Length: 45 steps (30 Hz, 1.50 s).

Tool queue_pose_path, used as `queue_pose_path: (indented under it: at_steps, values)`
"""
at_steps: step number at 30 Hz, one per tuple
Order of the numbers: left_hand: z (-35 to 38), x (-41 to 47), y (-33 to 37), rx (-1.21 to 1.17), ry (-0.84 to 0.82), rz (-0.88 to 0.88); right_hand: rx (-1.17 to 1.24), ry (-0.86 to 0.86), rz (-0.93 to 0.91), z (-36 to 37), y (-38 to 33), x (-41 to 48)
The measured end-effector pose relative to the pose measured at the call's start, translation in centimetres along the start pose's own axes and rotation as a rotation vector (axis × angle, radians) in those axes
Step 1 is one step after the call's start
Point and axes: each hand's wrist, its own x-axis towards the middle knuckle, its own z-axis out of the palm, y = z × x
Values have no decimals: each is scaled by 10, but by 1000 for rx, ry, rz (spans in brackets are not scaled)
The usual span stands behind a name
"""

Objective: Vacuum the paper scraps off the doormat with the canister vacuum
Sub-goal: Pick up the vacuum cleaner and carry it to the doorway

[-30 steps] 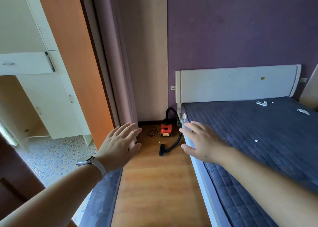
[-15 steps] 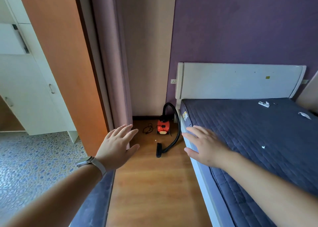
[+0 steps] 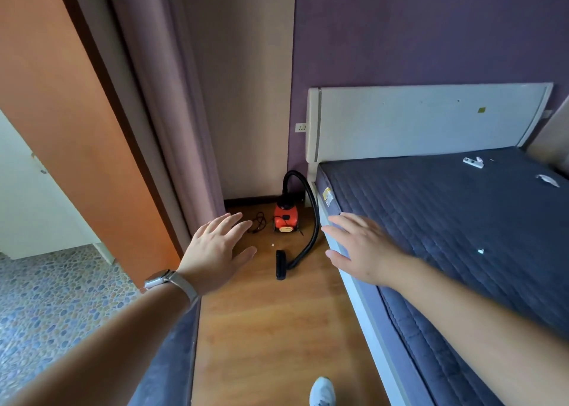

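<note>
currently both hands out, fingers spread, holding nothing — left hand (image 3: 215, 251), right hand (image 3: 360, 248). canister vacuum (image 3: 285, 217) upright at floor's far corner by bed frame (image 3: 357, 285); nozzle (image 3: 280, 264) lengthwise toward viewer — bare floor (image 3: 277, 328) between.

Red canister vacuum (image 3: 285, 219) with black hose (image 3: 312, 221); navy quilted mattress (image 3: 446, 221); orange door (image 3: 70, 122).

A small red-orange canister vacuum (image 3: 285, 219) stands upright in the far corner. Its black hose (image 3: 314, 221) arches up, right, then nearer, ending in a black nozzle (image 3: 280, 264) lying flat. One white paper scrap (image 3: 272, 245) lies between canister and nozzle. A dark blue-grey doormat (image 3: 172, 359) lies near left.
</note>
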Motion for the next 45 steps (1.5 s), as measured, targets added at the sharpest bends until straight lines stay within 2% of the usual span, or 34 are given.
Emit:
queue_pose_path:
  at_steps: [9,17,27,39,45]
  values:
    - [32,127,-5,51,-79,-48,57,-13,-45,21,101,121]
    - [48,244,12,133,-118,-5,111,-7,-80,24,187,212]
    - [86,349,-24,137,-162,-4,108,-36,-97,36,224,313]
    - [147,519,-137,47,-180,74,42,-67,7,55,246,483]
    - [176,577,-173,31,-238,86,26,-80,62,71,263,528]
